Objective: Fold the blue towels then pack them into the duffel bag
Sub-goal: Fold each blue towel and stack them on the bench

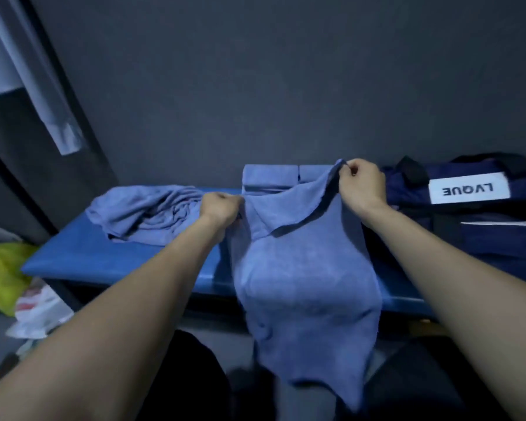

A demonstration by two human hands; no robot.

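- Bench (73,262): duffel bag (483,226) at right end, nearer the right hand
- Held towel (304,284): long axis vertical, hanging past the bench edge
- Left hand (220,208), right hand (362,185): each pinches a top corner

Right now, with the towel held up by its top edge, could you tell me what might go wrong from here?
1. The held towel hangs past the front edge of the bench, so its lower end could brush the floor.
2. The left hand works beside the crumpled towels; a sweep might drag them.
3. The right hand pinches only a corner, which might slip and spoil the fold.
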